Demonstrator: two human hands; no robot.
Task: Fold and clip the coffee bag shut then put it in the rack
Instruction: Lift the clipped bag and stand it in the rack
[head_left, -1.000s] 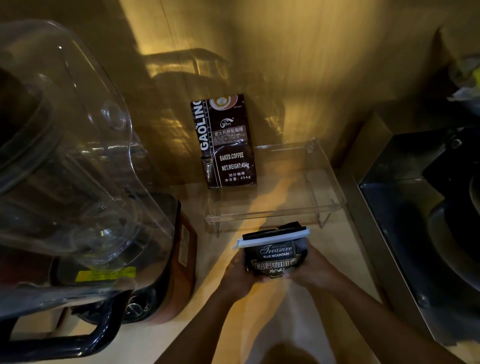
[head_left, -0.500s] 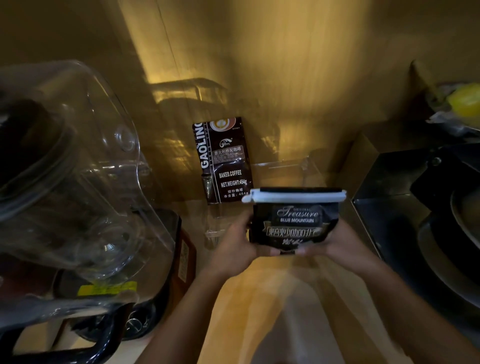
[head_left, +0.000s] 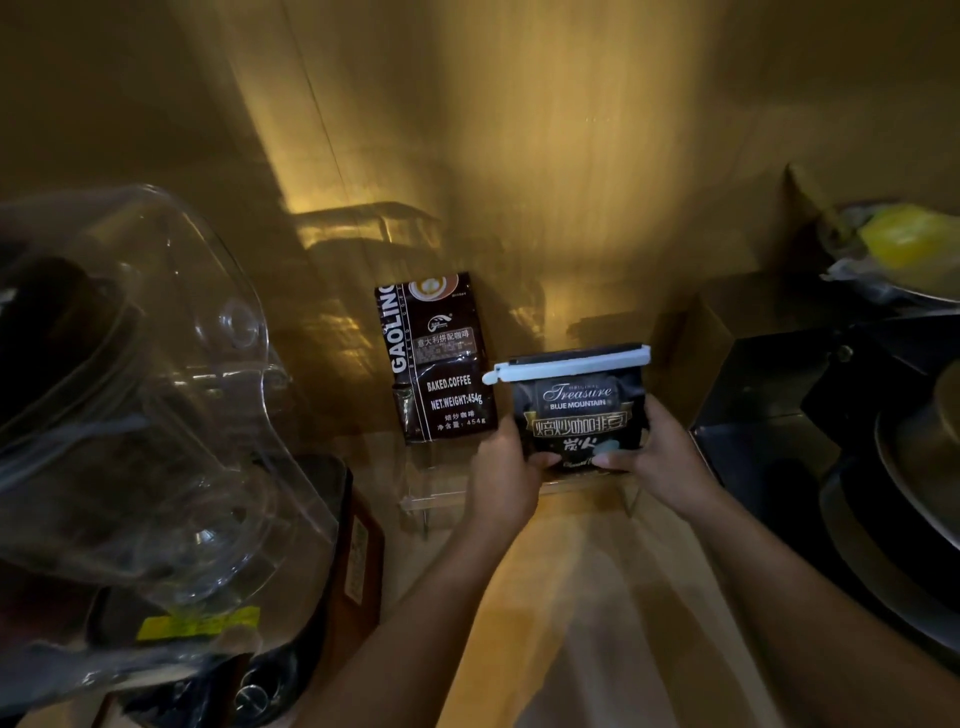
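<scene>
A black "Treasure Blue Mountain" coffee bag (head_left: 577, 410) stands upright over the clear acrylic rack (head_left: 426, 501), its folded top pinched by a long white clip (head_left: 569, 364). My left hand (head_left: 501, 470) grips the bag's lower left side and my right hand (head_left: 660, 457) grips its lower right side, thumbs on the front. The bag sits to the right of a brown "Gaoling" coffee bag (head_left: 436, 358) that leans against the wall in the rack. Whether the held bag's bottom touches the rack is hidden by my hands.
A large clear blender jar (head_left: 135, 405) on a dark base fills the left side. A steel box and dark round pans (head_left: 883, 467) crowd the right. A yellow item (head_left: 906, 241) lies at far right. The wooden counter (head_left: 571, 597) runs under my arms.
Both hands have carried the clipped bag up from the counter and forward into the rack, to the right of the brown bag. The camera view has tilted upward.
</scene>
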